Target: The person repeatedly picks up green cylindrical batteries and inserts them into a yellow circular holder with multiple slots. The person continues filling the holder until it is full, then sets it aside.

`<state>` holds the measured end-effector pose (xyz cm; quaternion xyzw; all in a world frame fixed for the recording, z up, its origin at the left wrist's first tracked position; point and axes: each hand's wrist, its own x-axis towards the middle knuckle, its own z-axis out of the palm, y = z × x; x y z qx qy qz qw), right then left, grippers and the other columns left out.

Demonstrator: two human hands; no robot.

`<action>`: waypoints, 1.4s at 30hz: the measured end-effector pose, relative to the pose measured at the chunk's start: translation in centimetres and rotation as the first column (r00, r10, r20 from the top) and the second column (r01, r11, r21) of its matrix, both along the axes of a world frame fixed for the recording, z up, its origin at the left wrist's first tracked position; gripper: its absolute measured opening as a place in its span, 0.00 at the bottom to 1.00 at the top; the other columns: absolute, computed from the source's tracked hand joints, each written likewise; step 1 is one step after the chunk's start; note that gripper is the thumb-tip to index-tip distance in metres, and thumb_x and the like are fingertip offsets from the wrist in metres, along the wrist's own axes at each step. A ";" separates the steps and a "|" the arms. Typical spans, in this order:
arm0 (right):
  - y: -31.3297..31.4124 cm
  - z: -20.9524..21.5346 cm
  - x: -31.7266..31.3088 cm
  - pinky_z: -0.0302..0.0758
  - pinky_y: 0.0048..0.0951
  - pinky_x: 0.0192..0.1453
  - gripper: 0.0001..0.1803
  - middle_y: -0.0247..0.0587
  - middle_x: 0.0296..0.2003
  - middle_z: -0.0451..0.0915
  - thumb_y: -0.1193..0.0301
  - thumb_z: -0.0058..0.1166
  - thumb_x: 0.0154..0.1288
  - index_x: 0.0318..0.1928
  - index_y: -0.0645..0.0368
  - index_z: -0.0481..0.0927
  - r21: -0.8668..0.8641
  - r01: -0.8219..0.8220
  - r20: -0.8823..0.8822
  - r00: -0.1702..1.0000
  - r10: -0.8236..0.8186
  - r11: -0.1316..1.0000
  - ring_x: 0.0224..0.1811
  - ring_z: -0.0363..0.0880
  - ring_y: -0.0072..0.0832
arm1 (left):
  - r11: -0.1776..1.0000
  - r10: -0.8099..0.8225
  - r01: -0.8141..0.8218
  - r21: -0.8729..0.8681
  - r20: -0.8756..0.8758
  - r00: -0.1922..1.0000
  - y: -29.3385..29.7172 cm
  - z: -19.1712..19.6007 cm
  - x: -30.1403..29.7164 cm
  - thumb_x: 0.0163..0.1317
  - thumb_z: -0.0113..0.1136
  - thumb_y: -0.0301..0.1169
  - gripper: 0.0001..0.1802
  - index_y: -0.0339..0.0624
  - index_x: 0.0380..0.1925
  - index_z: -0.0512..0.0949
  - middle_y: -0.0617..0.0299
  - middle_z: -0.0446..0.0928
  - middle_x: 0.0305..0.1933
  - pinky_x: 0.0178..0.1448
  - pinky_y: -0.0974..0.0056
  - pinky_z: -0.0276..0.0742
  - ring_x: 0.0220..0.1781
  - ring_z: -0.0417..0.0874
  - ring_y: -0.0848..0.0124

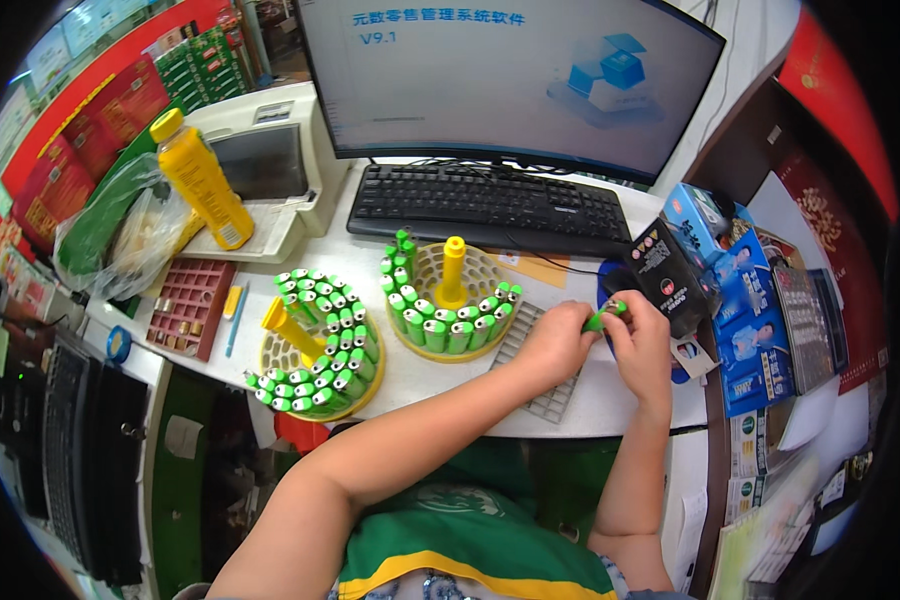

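Two hands point(600, 345), one green lighter point(606, 315)

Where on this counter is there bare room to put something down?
Bare white counter shows between the two yellow round trays and toward the front edge. Another patch lies between the keyboard and the left tray. Crowded: the right end, by both hands and stacked boxes.

Green lighter point(604, 315): mostly covered by the fingers of both hands.
Grey grid tray point(540, 375): partly hidden under the left hand point(553, 345).
Monitor point(500, 70): top cut off by the edge.
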<state>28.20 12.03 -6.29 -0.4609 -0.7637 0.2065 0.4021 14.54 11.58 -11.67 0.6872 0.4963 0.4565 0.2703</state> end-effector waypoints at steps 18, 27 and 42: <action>-9.1 8.5 -4.9 0.75 0.26 0.31 0.13 0.45 0.28 0.83 0.76 0.65 0.45 0.35 0.64 0.84 0.075 -0.314 0.099 0.947 0.306 0.947 0.27 0.81 0.32 | 0.981 -0.143 0.135 0.137 0.046 0.989 -13.7 6.7 -8.6 0.61 0.60 0.29 0.12 0.37 0.43 0.76 0.52 0.76 0.35 0.40 0.55 0.74 0.38 0.78 0.52; -14.5 11.6 -16.2 0.77 0.27 0.31 0.13 0.40 0.28 0.84 0.76 0.69 0.46 0.36 0.60 0.84 0.193 -0.583 0.063 0.810 0.583 0.789 0.26 0.82 0.33 | 0.941 0.070 -0.032 0.338 -0.101 0.992 -21.6 11.8 -20.9 0.48 0.72 0.27 0.16 0.41 0.39 0.83 0.58 0.82 0.35 0.38 0.63 0.78 0.34 0.83 0.61; -13.4 6.3 -27.6 0.77 0.31 0.30 0.12 0.42 0.29 0.81 0.77 0.62 0.54 0.40 0.62 0.79 0.139 -0.574 0.278 0.805 0.524 0.807 0.27 0.81 0.35 | 0.964 -0.256 0.264 -0.038 0.139 0.957 -17.0 5.8 -34.0 0.54 0.66 0.25 0.13 0.38 0.42 0.82 0.52 0.82 0.35 0.43 0.61 0.78 0.37 0.83 0.55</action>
